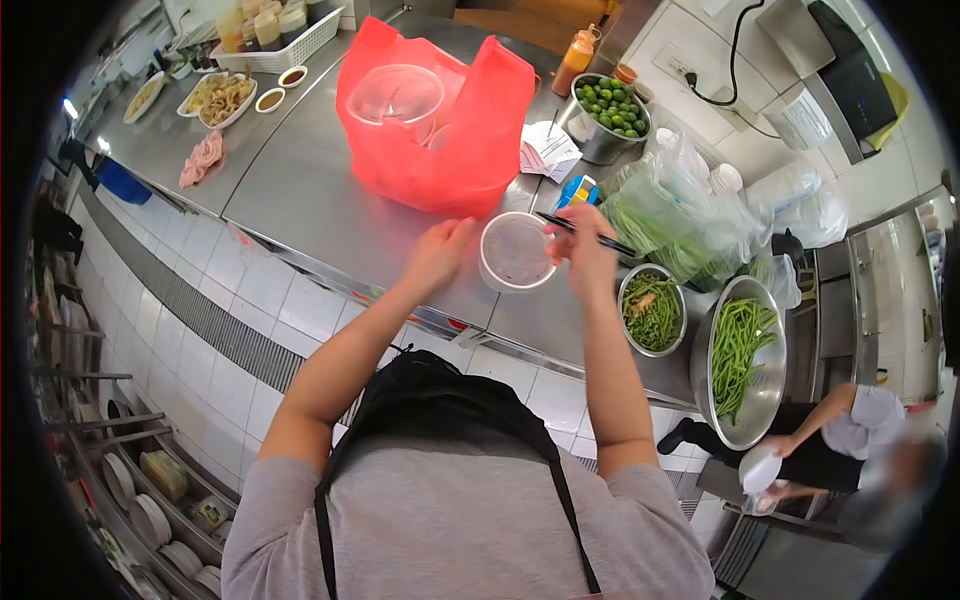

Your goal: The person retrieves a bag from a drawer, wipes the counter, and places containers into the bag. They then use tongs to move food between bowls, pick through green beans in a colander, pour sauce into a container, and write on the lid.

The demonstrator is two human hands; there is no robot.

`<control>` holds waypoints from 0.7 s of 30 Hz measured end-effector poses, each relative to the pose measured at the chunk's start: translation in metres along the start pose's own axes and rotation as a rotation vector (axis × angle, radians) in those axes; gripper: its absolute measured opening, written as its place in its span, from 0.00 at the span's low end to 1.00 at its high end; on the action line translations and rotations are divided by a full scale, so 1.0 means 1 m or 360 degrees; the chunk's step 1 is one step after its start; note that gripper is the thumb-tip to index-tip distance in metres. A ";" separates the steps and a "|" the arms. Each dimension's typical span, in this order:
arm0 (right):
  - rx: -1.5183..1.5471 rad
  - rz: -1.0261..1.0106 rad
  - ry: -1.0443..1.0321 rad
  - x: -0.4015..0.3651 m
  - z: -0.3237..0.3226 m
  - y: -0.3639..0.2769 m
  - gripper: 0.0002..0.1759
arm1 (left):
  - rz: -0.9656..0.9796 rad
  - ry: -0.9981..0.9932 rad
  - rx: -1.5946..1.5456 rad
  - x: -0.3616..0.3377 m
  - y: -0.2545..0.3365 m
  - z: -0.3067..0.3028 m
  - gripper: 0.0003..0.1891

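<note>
A black pen (600, 238) is gripped in my right hand (588, 255), which is over the right rim of a round clear plastic tub (515, 255) on the steel counter. My left hand (440, 255) is just left of the tub and apart from it. Its fingers look loosely bent and slightly blurred, with nothing seen in them. Behind the tub stands a red plastic bag (440, 165) with clear round containers (398, 92) inside. Printed papers (548, 150) and a small blue and yellow packet (578, 190) lie to the bag's right.
Right of me are a bowl of cut green beans (652, 315), a colander of long beans (735, 360), bagged greens (665, 215) and a pot of limes (612, 108). Filled plates (220, 100) and a pink cloth (203, 160) lie left. Another person (850, 430) works at far right.
</note>
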State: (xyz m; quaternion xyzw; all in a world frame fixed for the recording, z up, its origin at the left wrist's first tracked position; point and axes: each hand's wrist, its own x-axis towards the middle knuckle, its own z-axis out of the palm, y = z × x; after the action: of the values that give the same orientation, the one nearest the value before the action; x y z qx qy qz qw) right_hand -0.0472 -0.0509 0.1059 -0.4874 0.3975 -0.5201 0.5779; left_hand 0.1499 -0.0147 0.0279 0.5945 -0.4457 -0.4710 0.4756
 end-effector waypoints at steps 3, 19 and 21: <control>-0.0526 -0.0127 -0.0094 0.019 0.014 0.035 0.15 | 0.0162 0.0022 0.0583 -0.001 0.015 0.019 0.23; 0.0750 -0.0372 0.0655 0.011 -0.030 0.060 0.18 | 0.0174 -0.0063 0.0464 -0.002 0.013 0.021 0.25; 0.0300 -0.0414 0.0427 0.014 -0.028 0.045 0.15 | 0.0204 -0.0056 0.0497 -0.004 0.012 0.020 0.25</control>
State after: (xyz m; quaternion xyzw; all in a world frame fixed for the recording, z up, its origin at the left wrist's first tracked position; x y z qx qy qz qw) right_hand -0.0625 -0.0700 0.0567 -0.4048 0.3543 -0.6853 0.4909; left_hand 0.1282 -0.0157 0.0383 0.6231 -0.5586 -0.3752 0.3986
